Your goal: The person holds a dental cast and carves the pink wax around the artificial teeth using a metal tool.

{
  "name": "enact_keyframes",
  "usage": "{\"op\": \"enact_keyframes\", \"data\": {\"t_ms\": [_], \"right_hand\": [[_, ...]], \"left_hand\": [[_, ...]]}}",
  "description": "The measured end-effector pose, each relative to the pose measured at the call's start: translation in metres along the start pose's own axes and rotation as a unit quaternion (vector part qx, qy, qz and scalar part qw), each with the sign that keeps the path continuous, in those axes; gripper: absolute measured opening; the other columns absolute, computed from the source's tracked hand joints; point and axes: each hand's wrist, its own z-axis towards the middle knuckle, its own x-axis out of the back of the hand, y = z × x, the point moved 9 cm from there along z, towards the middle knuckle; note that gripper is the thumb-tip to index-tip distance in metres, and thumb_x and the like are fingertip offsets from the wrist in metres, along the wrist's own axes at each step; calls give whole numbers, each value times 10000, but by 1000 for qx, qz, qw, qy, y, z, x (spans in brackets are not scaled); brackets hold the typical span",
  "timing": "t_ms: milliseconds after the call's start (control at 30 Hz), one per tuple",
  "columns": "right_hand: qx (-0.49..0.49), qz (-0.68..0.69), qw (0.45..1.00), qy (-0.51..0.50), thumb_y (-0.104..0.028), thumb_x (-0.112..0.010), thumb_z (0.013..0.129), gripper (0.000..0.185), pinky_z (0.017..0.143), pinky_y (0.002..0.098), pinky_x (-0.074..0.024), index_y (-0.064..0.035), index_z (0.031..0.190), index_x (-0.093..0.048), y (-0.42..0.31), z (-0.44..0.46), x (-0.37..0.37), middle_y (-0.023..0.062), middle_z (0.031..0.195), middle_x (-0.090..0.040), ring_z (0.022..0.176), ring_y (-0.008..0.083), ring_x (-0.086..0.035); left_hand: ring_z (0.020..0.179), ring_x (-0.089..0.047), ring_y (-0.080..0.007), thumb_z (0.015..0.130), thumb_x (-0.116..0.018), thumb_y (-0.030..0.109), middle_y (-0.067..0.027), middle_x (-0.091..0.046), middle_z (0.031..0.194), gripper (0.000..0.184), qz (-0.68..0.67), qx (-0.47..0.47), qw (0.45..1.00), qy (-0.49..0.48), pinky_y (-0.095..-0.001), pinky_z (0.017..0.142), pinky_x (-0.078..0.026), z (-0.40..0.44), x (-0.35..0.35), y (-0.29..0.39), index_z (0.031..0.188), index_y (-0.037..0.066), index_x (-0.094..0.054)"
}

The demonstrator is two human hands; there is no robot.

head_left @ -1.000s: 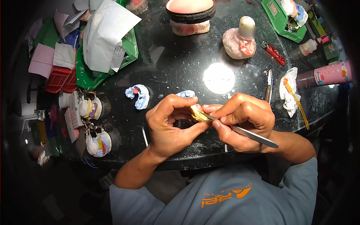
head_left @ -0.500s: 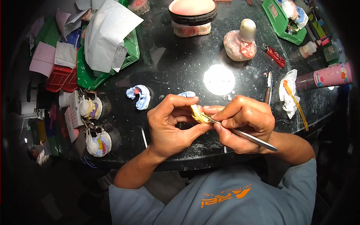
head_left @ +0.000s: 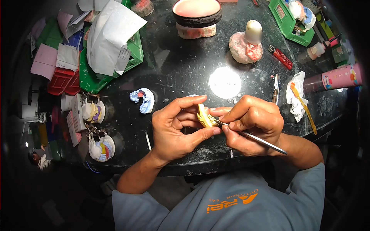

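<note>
A small yellow dental piece [head_left: 207, 117] is held above the near part of the black tabletop [head_left: 177, 71], between the two hands. It is gripped by the left hand [head_left: 177, 129], with the thumb pressed at its lower edge and the index finger at its top; the space between them is narrow and filled by the piece. A slim metal tool [head_left: 266, 143] is pinched in the right hand [head_left: 254, 125], its handle slanted down toward the sleeve side and its tip brought to the right side of the yellow piece; whether contact is made cannot be told. A pale blue object [head_left: 192, 95] is mostly hidden behind the left hand. To the left, a blue horseshoe-shaped cast [head_left: 147, 101] is set on the tabletop, and farther left two jointed dental models [head_left: 101, 147] are placed one nearer than the other. Beyond the hands, a round pan of pink material [head_left: 197, 7] is seen on a pale base, with a white-domed burner [head_left: 253, 32] to its right. A knife [head_left: 276, 88] is laid near a crumpled white tissue [head_left: 296, 102], across which an amber strip [head_left: 304, 106] is draped.
</note>
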Motion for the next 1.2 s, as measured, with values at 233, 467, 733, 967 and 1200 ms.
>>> {"op": "enact_keyframes", "data": {"t_ms": [233,467,733,967,1200], "right_hand": [[-4,8,1000,-4,122,-754,751,164,832,418,-689,32,783,-621,0,2,3,163,820,-707,757,251,-755],[6,17,999,34,138,-743,768,168,837,412,-685,19,800,-629,3,2,7,152,816,-718,761,230,-760],[-1,-9,1000,16,95,-781,785,184,754,349,-657,0,781,-624,4,2,8,177,844,-736,854,264,-801],[-18,-1,1000,18,93,-784,784,189,743,345,-656,-5,769,-623,8,1,7,168,837,-734,856,272,-803],[-3,0,1000,2,121,-765,785,165,819,399,-686,21,785,-633,3,4,3,156,827,-723,763,235,-759]], "left_hand": [[1043,-755,-174,804,-896,-66,-156,-715,1185,708,-14,6,1000,-25,-268,869,-654,1,-1,0,1440,-59,-586],[1075,-706,-145,840,-851,-85,-122,-656,1225,714,-5,-3,999,-42,-246,869,-642,3,-3,2,1491,-45,-561],[1022,-677,-109,848,-832,-86,-99,-645,1171,677,22,-17,998,-49,-218,834,-617,4,-4,7,1478,-30,-591],[1001,-668,-99,848,-819,-94,-81,-641,1158,668,52,-29,997,-52,-217,812,-597,4,-4,8,1476,-16,-603],[1012,-659,-93,852,-813,-93,-77,-637,1172,668,49,-22,997,-52,-215,816,-590,5,-4,7,1481,-12,-602]]}}
